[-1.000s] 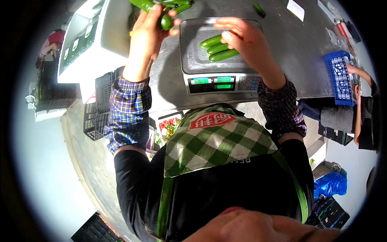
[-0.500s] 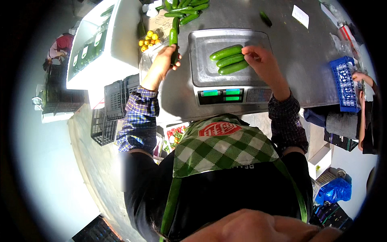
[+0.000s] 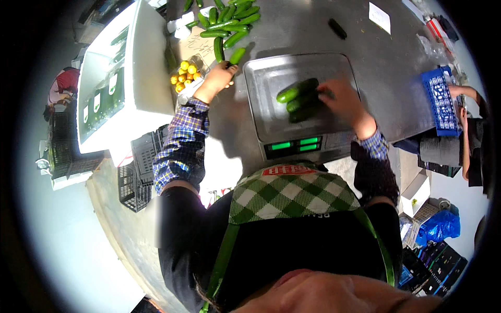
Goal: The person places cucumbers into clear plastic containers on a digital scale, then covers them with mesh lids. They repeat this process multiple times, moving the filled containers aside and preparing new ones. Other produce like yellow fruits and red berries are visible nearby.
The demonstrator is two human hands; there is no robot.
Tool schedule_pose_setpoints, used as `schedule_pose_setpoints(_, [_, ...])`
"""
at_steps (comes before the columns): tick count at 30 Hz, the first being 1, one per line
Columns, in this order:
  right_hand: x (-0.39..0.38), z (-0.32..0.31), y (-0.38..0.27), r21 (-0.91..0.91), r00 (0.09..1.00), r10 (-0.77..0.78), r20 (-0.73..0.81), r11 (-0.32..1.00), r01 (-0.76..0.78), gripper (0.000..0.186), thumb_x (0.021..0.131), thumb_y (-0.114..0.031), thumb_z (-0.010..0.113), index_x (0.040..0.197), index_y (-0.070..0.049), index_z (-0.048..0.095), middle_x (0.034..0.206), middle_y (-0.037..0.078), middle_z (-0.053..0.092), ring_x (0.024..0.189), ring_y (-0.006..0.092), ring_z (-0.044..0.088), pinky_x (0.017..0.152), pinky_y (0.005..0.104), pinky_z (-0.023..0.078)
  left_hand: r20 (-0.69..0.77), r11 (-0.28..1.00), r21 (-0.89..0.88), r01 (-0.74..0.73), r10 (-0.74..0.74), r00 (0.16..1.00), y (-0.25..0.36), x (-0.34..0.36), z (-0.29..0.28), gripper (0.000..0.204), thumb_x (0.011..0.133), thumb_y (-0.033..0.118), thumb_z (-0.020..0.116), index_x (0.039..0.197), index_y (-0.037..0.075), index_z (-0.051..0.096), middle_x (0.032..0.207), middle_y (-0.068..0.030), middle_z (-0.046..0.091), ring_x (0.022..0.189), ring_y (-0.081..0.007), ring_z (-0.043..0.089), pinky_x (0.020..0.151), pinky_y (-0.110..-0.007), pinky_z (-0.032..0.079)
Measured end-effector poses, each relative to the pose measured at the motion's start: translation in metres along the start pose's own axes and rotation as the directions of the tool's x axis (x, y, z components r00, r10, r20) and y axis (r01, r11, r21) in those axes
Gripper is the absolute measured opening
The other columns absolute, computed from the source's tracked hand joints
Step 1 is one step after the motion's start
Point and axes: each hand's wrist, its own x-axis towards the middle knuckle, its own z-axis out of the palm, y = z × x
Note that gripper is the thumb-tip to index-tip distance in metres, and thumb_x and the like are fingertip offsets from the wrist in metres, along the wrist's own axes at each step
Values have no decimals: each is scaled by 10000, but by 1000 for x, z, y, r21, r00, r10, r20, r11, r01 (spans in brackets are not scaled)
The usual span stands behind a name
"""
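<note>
Steel table [image 3: 313,31] bore a scale tray [image 3: 266,109] with three cucumbers [image 3: 298,99] on it. Right hand [image 3: 344,99] lay spread on them; left hand [image 3: 219,78] gripped another cucumber [image 3: 237,55] (firm, light, smooth-skinned; probably best held mid-length).

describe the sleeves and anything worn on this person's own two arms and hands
Both hands, left hand and right hand, are bare, with no gloves. Each forearm wears a blue-and-white plaid cuff emerging from a dark outer sleeve. No watch or rings are discernible.
</note>
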Motion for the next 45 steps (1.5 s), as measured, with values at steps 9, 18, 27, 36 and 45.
schedule_pose_setpoints(9, [0, 16, -37, -73, 967, 249, -57, 965, -253, 341, 765, -99, 662, 1081, -24, 557, 1014, 174, 596, 992, 378, 547, 836, 422, 451, 40, 799, 545, -254, 278, 960, -8, 98, 37, 399, 902, 357, 531, 1110, 21, 582, 1019, -254, 627, 985, -392, 593, 861, -447, 468])
schedule_pose_setpoints(18, [2, 14, -27, 19, 984, 177, 5, 984, -177, 310, 783, -121, 683, 1058, -9, 596, 1015, 168, 608, 979, 365, 570, 833, 403, 458, -615, 384, 771, 509, 237, 752, -119, 199, -134, 242, 854, 276, 556, 947, 62, 620, 874, -151, 644, 812, -225, 661, 644, -346, 561])
schedule_pose_setpoints(27, [-18, -17, -28, 354, 929, 322, -185, 903, -243, 274, 890, -211, 629, 1093, -29, 601, 975, 56, 620, 940, 177, 578, 855, 278, 431, -569, 721, 597, 351, 72, 819, -138, 174, -177, 266, 890, 169, 476, 1082, -14, 502, 1047, -297, 613, 981, -436, 605, 819, -472, 507])
schedule_pose_setpoints(36, [-57, -9, 5, 914, 693, 698, -178, 379, -148, 379, 966, -355, 501, 1031, 5, 598, 911, 74, 667, 760, 110, 586, 795, 248, 453, -99, 676, 460, -575, 683, 724, 85, -26, -15, 333, 847, 177, 644, 1156, 67, 589, 860, -190, 666, 635, -264, 653, 594, -355, 518])
schedule_pose_setpoints(45, [-49, -12, -13, 871, 790, 574, -215, 478, -111, 313, 980, -227, 500, 1108, 44, 589, 823, 14, 596, 774, 80, 526, 750, 224, 416, 153, 370, 547, -751, 838, 524, 58, -68, 83, 319, 795, 312, 676, 1046, 115, 672, 1080, -80, 656, 1006, -283, 586, 873, -374, 475])
